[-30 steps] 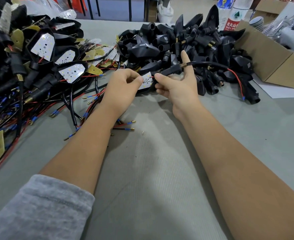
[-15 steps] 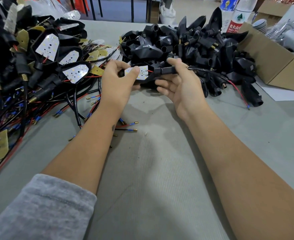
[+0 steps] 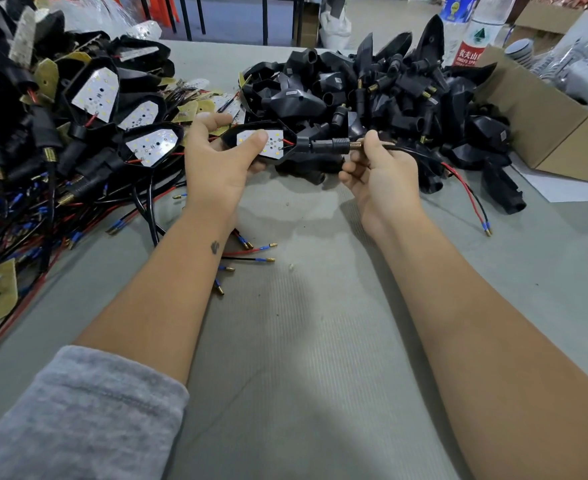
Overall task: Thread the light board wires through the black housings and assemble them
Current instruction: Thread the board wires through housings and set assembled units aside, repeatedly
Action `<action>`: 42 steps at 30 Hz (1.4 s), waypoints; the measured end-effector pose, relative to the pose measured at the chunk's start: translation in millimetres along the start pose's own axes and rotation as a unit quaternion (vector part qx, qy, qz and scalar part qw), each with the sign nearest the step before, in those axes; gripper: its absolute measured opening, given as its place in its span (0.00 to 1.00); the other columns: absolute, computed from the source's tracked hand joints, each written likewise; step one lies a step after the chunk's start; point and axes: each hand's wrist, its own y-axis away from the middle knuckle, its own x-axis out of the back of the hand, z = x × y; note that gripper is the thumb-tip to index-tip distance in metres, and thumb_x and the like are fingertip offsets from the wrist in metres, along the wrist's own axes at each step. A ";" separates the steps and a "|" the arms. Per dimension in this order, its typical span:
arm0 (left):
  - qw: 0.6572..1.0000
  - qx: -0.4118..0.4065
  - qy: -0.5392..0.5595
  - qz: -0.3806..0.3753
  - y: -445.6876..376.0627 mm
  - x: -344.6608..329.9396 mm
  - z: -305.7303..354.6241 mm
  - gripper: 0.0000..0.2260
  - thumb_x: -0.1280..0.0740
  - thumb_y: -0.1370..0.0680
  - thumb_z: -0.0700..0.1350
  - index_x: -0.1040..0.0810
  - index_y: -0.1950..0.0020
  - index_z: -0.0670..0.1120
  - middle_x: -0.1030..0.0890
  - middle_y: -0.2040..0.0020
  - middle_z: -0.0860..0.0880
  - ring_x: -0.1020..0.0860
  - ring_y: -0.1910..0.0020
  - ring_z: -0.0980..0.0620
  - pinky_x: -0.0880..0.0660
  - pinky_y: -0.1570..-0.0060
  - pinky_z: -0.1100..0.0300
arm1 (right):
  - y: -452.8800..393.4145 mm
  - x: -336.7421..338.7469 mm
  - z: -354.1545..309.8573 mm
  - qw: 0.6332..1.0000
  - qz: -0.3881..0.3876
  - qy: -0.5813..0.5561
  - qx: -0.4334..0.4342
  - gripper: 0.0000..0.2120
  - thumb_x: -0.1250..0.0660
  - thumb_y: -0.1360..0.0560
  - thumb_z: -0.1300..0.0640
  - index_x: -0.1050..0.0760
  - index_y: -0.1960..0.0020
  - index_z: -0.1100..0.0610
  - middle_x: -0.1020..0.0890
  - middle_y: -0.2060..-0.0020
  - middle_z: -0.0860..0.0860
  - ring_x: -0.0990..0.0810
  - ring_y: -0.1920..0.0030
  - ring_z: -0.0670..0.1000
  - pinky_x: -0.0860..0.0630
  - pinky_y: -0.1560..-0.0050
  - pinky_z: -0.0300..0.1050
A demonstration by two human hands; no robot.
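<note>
Left hand (image 3: 216,161) gripping black housing (image 3: 285,152), right hand (image 3: 379,174) pinching its wires (image 3: 465,188)

One head-worn wide-angle view looks forward and down, close over the table (image 3: 320,393); no second view.

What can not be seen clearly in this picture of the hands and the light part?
- Head view: the left hand thumb covers part of the light board, so its seating in the black housing is unclear.
- The right hand fingers hide where the wires leave the threaded stem.
- The water bottle top is cut off by the upper edge.
</note>
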 end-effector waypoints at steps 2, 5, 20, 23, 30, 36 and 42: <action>0.999 0.018 0.030 0.002 -2.4 0.8 -0.2 0.15 0.26 0.27 0.35 0.27 0.45 0.44 0.18 0.58 0.48 0.17 0.61 0.52 0.20 0.59 0.58 | 0.6 1.0 -0.6 1.000 -0.007 0.012 0.005 0.13 0.40 0.17 0.57 0.26 0.59 0.60 0.24 0.68 0.53 0.26 0.70 0.48 0.25 0.67 0.40; 0.997 0.033 0.063 -0.001 -2.6 2.8 0.8 0.13 0.27 0.26 0.35 0.24 0.43 0.38 0.17 0.57 0.45 0.16 0.60 0.51 0.20 0.57 0.57 | 1.9 0.9 -0.5 0.999 -0.014 0.037 0.015 0.13 0.41 0.17 0.57 0.25 0.58 0.59 0.23 0.68 0.53 0.26 0.70 0.47 0.25 0.68 0.40; 0.994 0.043 0.088 -0.041 -2.1 5.5 1.3 0.05 0.31 0.21 0.41 0.18 0.54 0.40 0.14 0.58 0.46 0.16 0.56 0.50 0.19 0.55 0.57 | -3.8 1.7 0.4 1.000 0.000 0.017 0.007 0.12 0.39 0.18 0.56 0.23 0.57 0.59 0.24 0.68 0.52 0.27 0.71 0.47 0.26 0.69 0.38; 0.996 0.039 0.076 -0.032 -2.9 4.1 -0.3 0.07 0.33 0.20 0.42 0.18 0.54 0.41 0.14 0.60 0.48 0.16 0.57 0.52 0.19 0.56 0.58 | -4.9 1.7 1.2 1.000 -0.008 0.009 0.015 0.12 0.39 0.18 0.57 0.23 0.57 0.60 0.23 0.68 0.52 0.26 0.70 0.47 0.25 0.67 0.39; 0.993 0.097 0.009 -0.065 -7.8 1.3 -3.4 0.07 0.36 0.20 0.38 0.23 0.43 0.40 0.16 0.51 0.44 0.15 0.56 0.50 0.20 0.59 0.60 | -6.9 0.4 1.7 1.000 -0.008 -0.018 0.003 0.11 0.40 0.18 0.60 0.24 0.56 0.63 0.21 0.70 0.52 0.20 0.70 0.48 0.20 0.63 0.41; 0.993 0.114 0.028 -0.003 -7.7 -0.2 -0.2 0.08 0.36 0.20 0.37 0.28 0.42 0.37 0.20 0.49 0.39 0.15 0.59 0.46 0.19 0.61 0.59 | 1.1 -4.3 1.7 0.994 -0.022 0.071 0.078 0.10 0.39 0.18 0.63 0.22 0.54 0.62 0.21 0.68 0.53 0.22 0.70 0.49 0.20 0.62 0.43; 0.994 0.070 0.023 0.074 -15.5 -0.5 8.1 0.16 0.40 0.18 0.37 0.32 0.31 0.36 0.22 0.44 0.37 0.18 0.69 0.52 0.21 0.67 0.62 | 18.7 -13.4 7.8 0.862 -0.120 0.339 0.356 0.07 0.39 0.20 0.60 0.21 0.51 0.58 0.20 0.58 0.49 0.20 0.57 0.49 0.22 0.53 0.54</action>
